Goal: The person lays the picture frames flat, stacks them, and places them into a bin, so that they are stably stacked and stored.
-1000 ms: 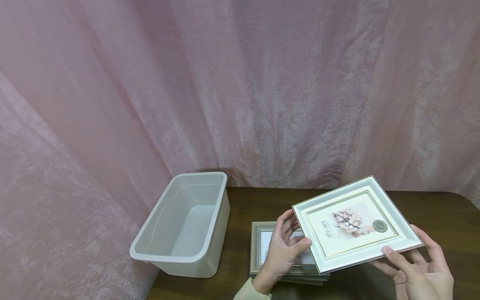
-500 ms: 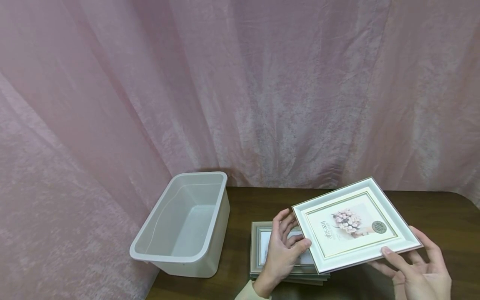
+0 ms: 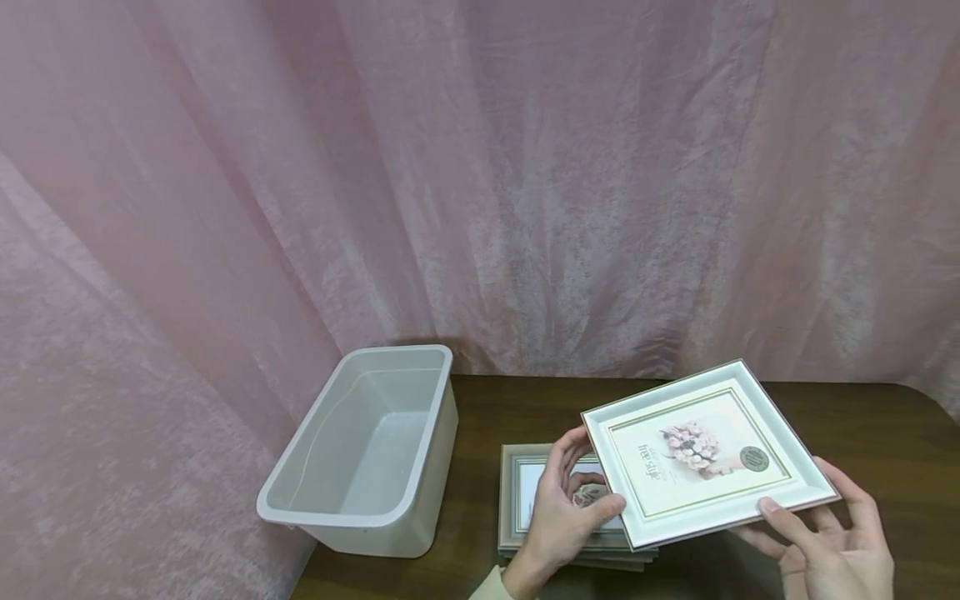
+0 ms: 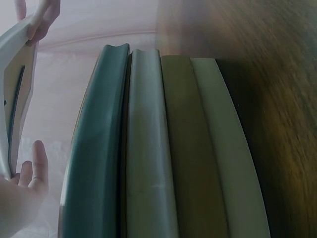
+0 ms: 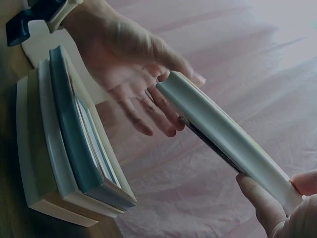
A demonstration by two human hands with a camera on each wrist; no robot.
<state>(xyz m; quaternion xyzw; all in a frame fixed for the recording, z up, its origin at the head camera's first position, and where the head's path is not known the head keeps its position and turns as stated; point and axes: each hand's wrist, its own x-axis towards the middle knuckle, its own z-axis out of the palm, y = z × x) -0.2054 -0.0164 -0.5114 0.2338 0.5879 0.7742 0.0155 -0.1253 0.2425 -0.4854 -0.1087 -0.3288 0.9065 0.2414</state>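
"How is the left hand [image 3: 558, 517] posed?"
"Thumb on top, fingers bent and spread below, pinching."
"And the right hand [image 3: 843, 537]?"
"Palm mostly up, gripping likewise, thumb above, fingers underneath. The 2 thumbs lie well apart."

Head view: right hand [image 3: 840, 546] cut by bottom edge; badge [image 3: 753, 458] lettering too small; stack [image 3: 510, 496] partly behind left hand [image 3: 557, 517]. Left wrist view: held frame [image 4: 14, 79] cut at left edge.
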